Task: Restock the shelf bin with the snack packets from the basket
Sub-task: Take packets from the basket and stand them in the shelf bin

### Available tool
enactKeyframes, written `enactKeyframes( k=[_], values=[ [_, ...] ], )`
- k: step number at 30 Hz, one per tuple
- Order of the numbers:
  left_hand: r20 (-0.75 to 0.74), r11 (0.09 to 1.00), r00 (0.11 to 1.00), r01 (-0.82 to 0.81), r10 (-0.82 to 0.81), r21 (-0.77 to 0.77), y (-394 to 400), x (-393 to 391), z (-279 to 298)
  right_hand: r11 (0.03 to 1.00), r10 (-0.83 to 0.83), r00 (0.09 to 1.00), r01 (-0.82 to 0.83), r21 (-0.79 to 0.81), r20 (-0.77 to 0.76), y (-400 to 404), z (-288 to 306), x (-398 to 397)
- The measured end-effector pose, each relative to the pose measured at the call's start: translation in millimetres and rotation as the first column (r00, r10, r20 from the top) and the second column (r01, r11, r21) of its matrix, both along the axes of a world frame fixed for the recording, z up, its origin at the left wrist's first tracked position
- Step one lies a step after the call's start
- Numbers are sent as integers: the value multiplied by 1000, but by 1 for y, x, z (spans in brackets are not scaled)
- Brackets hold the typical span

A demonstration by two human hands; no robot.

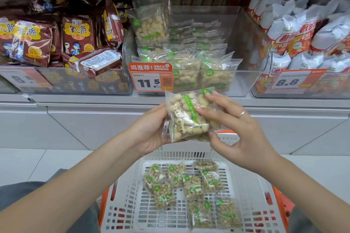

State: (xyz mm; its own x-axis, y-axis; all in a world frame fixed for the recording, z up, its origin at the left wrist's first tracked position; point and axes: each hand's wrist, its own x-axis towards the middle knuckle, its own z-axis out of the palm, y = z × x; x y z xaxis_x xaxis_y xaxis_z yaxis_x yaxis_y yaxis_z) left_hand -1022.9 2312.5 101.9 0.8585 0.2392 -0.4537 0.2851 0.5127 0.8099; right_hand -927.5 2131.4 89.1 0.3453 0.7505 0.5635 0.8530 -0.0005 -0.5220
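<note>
White tiled floor (28,164); grey shelf (170,98); clear bin (244,81); basket (246,204) below

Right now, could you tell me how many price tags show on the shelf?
3: the left tag, the middle tag on the peanut bin, the right tag. None looks hidden.

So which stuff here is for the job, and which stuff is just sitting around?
For the job:
- peanut packets held in the left hand and right hand
- white basket with more packets
- clear shelf bin, price tag 11.5

Just sitting around:
- brown snack bags in the bin to the left
- white and orange bags to the right
</note>
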Motion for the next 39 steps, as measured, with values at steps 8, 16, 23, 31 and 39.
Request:
enactKeyframes(
  k=[8,16,23,31,39],
  values=[
    [18,948,998,54,-63,313,3,0,8,981,-135,941,172,-94,309,-2,-3,4],
    [-171,878,968,238,-181,415,20,2,10,996,59,997,-61,-58,-45,-3,7,15],
    [-273,833,897,428,-347,350,7,6,7,962,181,909,-242,-123,-375,-2,13,10],
    [-50,850,857,500,-513,-168,11,7,10,965,163,889,-234,-119,-428,-7,33,10],
    [-129,857,878,478,-461,191,-1,5,7,988,26,691,-127,-86,-723,-1,23,1]
  ],
)
